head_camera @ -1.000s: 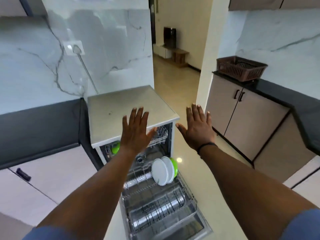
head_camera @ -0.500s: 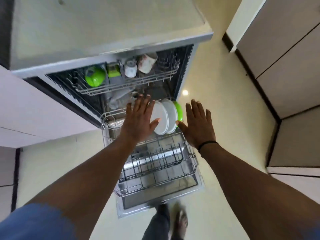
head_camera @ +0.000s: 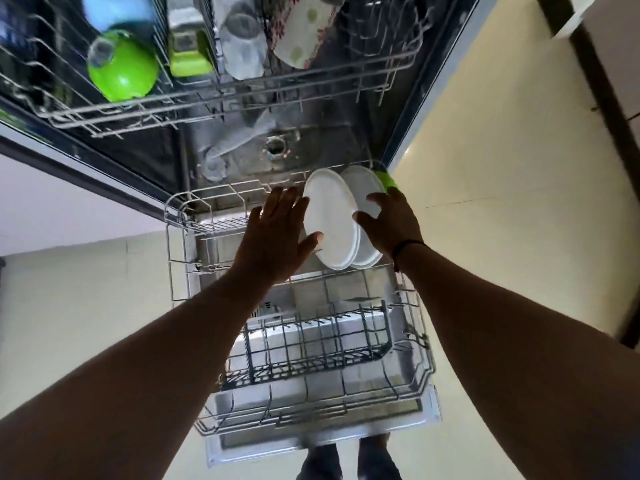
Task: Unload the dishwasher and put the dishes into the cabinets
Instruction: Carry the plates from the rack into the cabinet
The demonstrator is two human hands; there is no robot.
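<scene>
The dishwasher stands open with its lower rack (head_camera: 177,216) pulled out over the door (head_camera: 429,407). Two white plates stand on edge at the rack's back right, a front one (head_camera: 330,206) and a rear one (head_camera: 362,183), with a green plate (head_camera: 387,181) behind them. My left hand (head_camera: 277,237) is spread flat, its thumb touching the front plate's face. My right hand (head_camera: 389,225) reaches over the plates from the right, fingers lying on the rear white plate, thumb at the front plate's edge. Neither hand clearly grips.
The upper rack (head_camera: 104,114) holds a green bowl (head_camera: 121,72), a green container (head_camera: 188,55), a clear glass (head_camera: 242,46) and a patterned white mug (head_camera: 299,32). The lower rack's front is bare wire. My feet (head_camera: 346,459) stand by the door. Cabinet fronts (head_camera: 616,64) are on the right.
The view tipped down and closer to the dishwasher. Both hands came down from mid-air to the white plates in the lower rack and now touch them.
</scene>
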